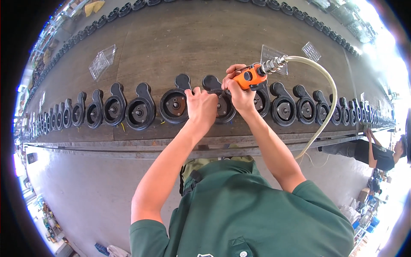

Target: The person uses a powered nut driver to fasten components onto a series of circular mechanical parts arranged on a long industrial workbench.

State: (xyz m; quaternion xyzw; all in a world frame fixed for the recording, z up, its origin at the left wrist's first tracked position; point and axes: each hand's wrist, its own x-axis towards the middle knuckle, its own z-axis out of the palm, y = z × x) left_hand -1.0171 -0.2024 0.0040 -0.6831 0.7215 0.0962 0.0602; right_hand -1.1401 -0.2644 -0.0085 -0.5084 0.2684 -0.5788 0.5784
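My right hand (pixel 239 92) is wrapped round an orange air tool (pixel 251 78), with a metal coupling (pixel 274 64) and a clear hose (pixel 327 76) at its back end. Beneath both hands lies a black round housing (pixel 225 112) with a short arm at the top, partly covered by them. My left hand (pixel 203 107) has its fingers curled over the left side of this housing; what they grip, if anything, is hidden. Just left of that hand is a similar housing (pixel 174 105) with a metal plate and centre shaft showing. The tool's working end cannot be seen.
More black housings (pixel 140 112) line the near edge of the brown bench (pixel 188 47), with another row (pixel 112 15) along its far side. Clear plastic trays (pixel 102 62) lie on the bench. A metal rail (pixel 107 150) runs along the front. At far right stands another person (pixel 376 152).
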